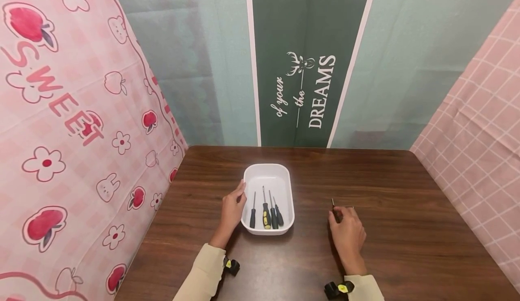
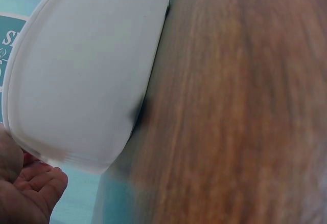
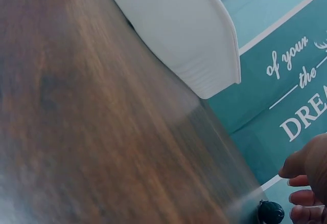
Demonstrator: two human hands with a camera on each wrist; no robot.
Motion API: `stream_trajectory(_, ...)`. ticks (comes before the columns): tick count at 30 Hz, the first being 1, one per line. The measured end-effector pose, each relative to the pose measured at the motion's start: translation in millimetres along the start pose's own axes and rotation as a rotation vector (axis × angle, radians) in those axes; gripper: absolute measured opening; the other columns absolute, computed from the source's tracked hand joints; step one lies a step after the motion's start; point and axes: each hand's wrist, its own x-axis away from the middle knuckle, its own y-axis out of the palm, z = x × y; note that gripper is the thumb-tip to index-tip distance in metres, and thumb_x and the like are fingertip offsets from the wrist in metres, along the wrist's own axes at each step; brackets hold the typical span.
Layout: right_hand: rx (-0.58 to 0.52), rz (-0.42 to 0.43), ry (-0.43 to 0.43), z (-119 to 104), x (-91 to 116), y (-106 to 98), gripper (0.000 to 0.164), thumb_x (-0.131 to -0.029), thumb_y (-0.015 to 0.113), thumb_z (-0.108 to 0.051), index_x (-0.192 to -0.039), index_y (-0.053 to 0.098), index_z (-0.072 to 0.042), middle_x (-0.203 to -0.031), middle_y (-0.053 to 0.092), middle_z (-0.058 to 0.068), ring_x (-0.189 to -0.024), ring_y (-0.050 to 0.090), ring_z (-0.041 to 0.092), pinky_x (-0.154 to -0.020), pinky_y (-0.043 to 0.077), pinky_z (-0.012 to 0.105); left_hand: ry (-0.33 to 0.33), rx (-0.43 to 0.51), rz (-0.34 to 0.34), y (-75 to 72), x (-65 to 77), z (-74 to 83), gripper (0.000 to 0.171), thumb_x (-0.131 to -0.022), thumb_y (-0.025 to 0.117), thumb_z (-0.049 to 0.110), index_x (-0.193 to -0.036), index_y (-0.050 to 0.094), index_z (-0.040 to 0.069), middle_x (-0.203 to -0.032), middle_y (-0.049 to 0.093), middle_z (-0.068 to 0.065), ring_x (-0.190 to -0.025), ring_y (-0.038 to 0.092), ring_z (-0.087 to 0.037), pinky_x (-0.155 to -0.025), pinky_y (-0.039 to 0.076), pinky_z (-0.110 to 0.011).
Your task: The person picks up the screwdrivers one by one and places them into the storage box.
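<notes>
My left hand [image 1: 233, 208] holds the left wall of a white tray [image 1: 268, 232], its thumb and fingertips at the rim. In the left wrist view the fingers [image 2: 43, 185] lie outside the tray's corner. Several screwdrivers lie side by side in the tray, tips toward the far end; one has a black and yellow handle [image 1: 266, 217], the others dark handles. My right hand [image 1: 348, 233] is low over the table, around a small screwdriver [image 1: 332, 203] largely hidden beneath it. Its dark handle end [image 3: 271, 212] sits beside the right fingertips, with a small gap showing.
The brown wooden table [image 1: 390, 183] carries the tray left of its middle. A teal and green printed cloth [image 1: 300, 16] hangs behind. Pink printed cloths flank the table on the left [image 1: 81, 170] and right [image 1: 483, 134].
</notes>
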Motion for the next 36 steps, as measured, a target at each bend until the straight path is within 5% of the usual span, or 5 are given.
stream_trajectory(11,0.042,-0.065,0.043,1.4,0.7,0.1,0.023,-0.085,0.081,-0.015,-0.103,0.073,-0.003,-0.111,0.068,0.018,-0.077,0.069,0.046,-0.055,0.050,0.059,0.021,0.003,0.015,0.2,0.1,-0.5,0.033,-0.094,0.063,-0.004,-0.127,0.066,-0.005,-0.135,0.061,-0.014,-0.124,0.059,-0.031,-0.105,0.046,-0.046)
stream_trajectory(23,0.080,-0.151,0.084,3.1,0.7,2.5,0.033,-0.087,0.078,-0.015,-0.114,0.066,0.000,-0.110,0.065,0.023,-0.077,0.066,0.050,-0.057,0.048,0.062,-0.012,-0.003,-0.005,-0.1,-0.3,0.0,0.033,-0.096,0.061,-0.001,-0.129,0.065,-0.003,-0.137,0.060,-0.012,-0.127,0.057,-0.029,-0.107,0.044,-0.043)
stream_trajectory(36,0.095,-0.154,0.066,6.0,-0.1,6.5,0.033,-0.087,0.077,-0.014,-0.113,0.066,0.002,-0.110,0.063,0.025,-0.070,0.064,0.048,-0.053,0.048,0.060,0.005,0.013,-0.001,0.5,0.3,-0.5,0.033,-0.095,0.062,-0.004,-0.128,0.065,-0.004,-0.137,0.060,-0.013,-0.126,0.057,-0.030,-0.107,0.044,-0.044)
